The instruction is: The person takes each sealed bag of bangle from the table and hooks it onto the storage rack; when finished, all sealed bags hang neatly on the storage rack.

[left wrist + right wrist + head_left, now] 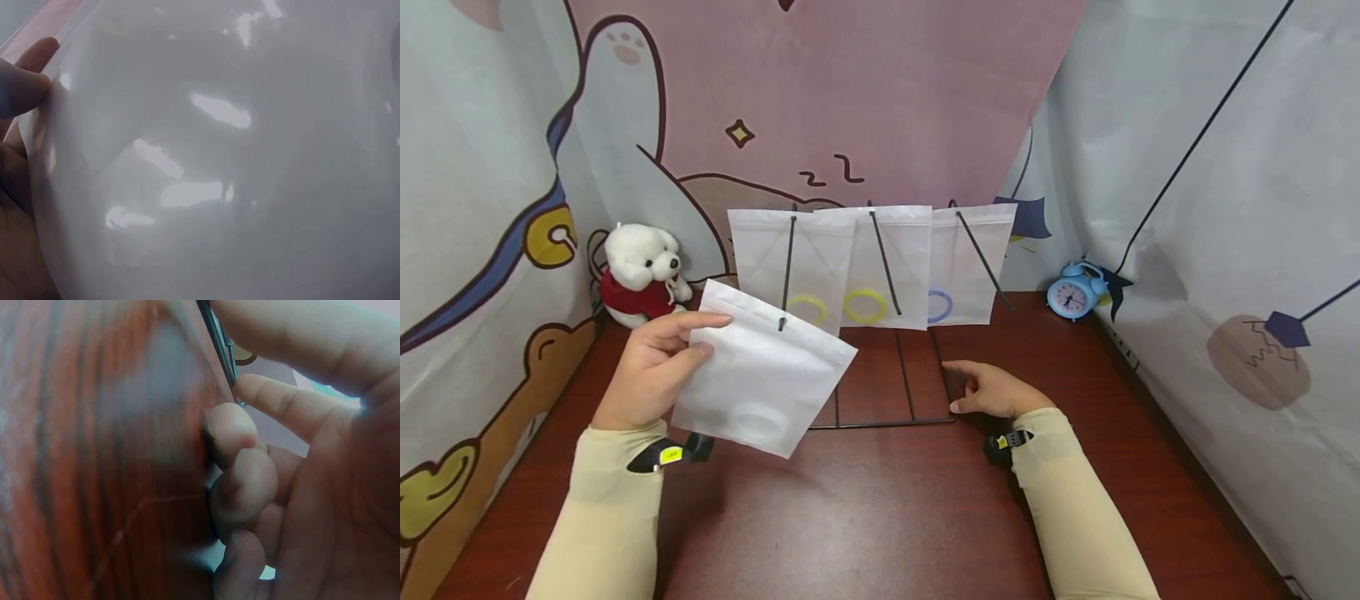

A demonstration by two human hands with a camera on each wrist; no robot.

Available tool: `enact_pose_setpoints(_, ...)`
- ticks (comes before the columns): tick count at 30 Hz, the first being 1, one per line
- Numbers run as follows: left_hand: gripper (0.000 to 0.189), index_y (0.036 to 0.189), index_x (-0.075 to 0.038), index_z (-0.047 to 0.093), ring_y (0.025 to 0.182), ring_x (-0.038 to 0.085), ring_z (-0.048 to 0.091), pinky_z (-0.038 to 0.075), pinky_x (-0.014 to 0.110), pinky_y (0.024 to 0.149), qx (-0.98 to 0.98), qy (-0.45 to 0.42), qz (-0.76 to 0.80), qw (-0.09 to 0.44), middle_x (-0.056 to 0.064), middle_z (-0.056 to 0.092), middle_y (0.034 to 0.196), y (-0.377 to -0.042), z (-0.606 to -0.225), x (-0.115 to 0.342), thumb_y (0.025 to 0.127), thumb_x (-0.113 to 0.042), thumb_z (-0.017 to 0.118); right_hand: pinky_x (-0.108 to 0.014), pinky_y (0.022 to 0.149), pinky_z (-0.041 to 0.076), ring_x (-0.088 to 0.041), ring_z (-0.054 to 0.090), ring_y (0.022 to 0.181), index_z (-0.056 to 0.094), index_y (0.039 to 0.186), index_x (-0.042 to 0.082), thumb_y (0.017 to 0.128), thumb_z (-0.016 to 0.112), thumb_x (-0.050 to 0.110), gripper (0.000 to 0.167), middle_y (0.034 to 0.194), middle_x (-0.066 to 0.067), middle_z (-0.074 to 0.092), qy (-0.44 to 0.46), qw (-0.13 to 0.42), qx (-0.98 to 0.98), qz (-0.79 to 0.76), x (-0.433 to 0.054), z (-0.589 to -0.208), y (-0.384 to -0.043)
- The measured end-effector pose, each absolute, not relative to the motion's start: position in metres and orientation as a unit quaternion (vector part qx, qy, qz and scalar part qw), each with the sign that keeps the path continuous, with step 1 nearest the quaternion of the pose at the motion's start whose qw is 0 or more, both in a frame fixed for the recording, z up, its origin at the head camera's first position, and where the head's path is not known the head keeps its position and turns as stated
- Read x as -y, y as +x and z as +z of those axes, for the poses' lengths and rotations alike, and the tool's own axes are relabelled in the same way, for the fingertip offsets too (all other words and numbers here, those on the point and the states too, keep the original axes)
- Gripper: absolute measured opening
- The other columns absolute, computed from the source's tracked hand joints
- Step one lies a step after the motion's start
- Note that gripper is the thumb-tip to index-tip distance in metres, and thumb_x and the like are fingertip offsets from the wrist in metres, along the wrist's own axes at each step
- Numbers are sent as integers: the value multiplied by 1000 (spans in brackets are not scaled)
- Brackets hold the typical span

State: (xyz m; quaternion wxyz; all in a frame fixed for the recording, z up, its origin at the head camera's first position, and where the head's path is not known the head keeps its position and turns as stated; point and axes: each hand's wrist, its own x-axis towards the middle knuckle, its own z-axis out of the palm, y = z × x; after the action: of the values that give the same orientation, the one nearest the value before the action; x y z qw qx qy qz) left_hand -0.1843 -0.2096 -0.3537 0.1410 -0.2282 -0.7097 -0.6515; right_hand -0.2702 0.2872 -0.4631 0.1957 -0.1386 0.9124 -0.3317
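My left hand pinches a white zip bag by its left edge, thumb in front. The bag is tilted, and a faint ring shape shows low in it. One hook's tip meets the bag's top strip near its hole. In the left wrist view the glossy bag fills most of the picture. My right hand holds the right side of a black wire display rack at its base, thumb and index finger on the wire. The other fingers curl against the tabletop in the right wrist view.
Three white zip bags hang on the rack's hooks, a left bag, a middle bag and a right bag, with coloured rings showing. A white plush bear sits back left, a blue alarm clock back right. Printed curtains enclose the table.
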Motion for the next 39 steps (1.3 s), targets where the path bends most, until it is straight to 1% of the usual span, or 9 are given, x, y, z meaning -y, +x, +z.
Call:
enact_pose_setpoints(3, 37, 121, -1, 77, 62, 15, 44, 33, 33, 51, 718, -218, -645, 142, 0, 76, 112, -186, -355, 209, 97, 15, 54, -35, 63, 47, -18, 54, 68, 45, 160, 14, 90, 85, 19, 81, 73, -3, 58, -140, 197, -912, -332, -287, -463, -270)
enact_pose_setpoints(7, 35, 122, -1, 77, 54, 17, 34, 29, 34, 47, 744, -217, -612, 157, -1, 71, 92, -188, -357, 209, 98, 13, 55, -35, 62, 46, -18, 54, 68, 45, 160, 14, 90, 85, 20, 81, 72, -3, 58, -140, 199, -910, -335, -287, -463, -270)
enact_pose_setpoints(14, 34, 120, -2, 78, 56, 15, 35, 30, 31, 48, 761, -222, -578, 194, -9, 64, 80, -194, -360, 205, 97, 13, 57, -35, 62, 46, -19, 54, 68, 45, 161, 14, 90, 85, 19, 81, 73, -4, 58, -136, 201, -910, -337, -287, -463, -270)
enact_pose_setpoints(16, 34, 120, -2, 78, 52, 14, 33, 29, 31, 45, 763, -218, -574, 203, -8, 55, 69, -195, -361, 202, 97, 13, 57, -34, 62, 46, -19, 54, 68, 45, 161, 14, 90, 85, 19, 82, 73, -4, 58, -135, 202, -910, -337, -287, -463, -270)
enact_pose_setpoints(18, 34, 120, -3, 78, 47, 14, 29, 26, 32, 42, 763, -214, -573, 210, -5, 38, 59, -196, -362, 199, 98, 12, 56, -34, 62, 46, -19, 54, 68, 45, 161, 15, 90, 85, 20, 82, 73, -4, 58, -135, 202, -910, -336, -287, -463, -271)
enact_pose_setpoints(20, 34, 120, -3, 78, 46, 14, 27, 25, 32, 41, 762, -209, -574, 216, -3, 32, 56, -197, -363, 197, 99, 12, 57, -34, 62, 46, -19, 54, 69, 45, 160, 14, 90, 85, 20, 81, 74, -4, 58, -136, 200, -910, -335, -287, -463, -271)
enact_pose_setpoints(24, 30, 121, -2, 77, 43, 13, 27, 25, 31, 40, 758, -207, -576, 226, -3, 33, 57, -202, -370, 192, 100, 9, 58, -34, 63, 46, -19, 54, 70, 45, 160, 14, 90, 85, 19, 81, 75, -4, 58, -137, 199, -910, -336, -287, -464, -271)
enact_pose_setpoints(31, 30, 120, 3, 76, 43, 11, 28, 28, 30, 42, 752, -232, -577, 216, 0, 52, 66, -209, -381, 187, 99, 11, 57, -34, 62, 46, -19, 54, 69, 45, 160, 15, 90, 84, 19, 80, 75, -4, 58, -130, 202, -910, -337, -287, -463, -271)
enact_pose_setpoints(39, 32, 116, -4, 80, 46, 10, 30, 32, 31, 47, 774, -220, -571, 164, -3, 43, 58, -213, -386, 188, 100, 9, 55, -34, 62, 45, -19, 54, 70, 46, 160, 15, 90, 84, 19, 80, 75, -4, 57, -126, 201, -911, -337, -286, -463, -271)
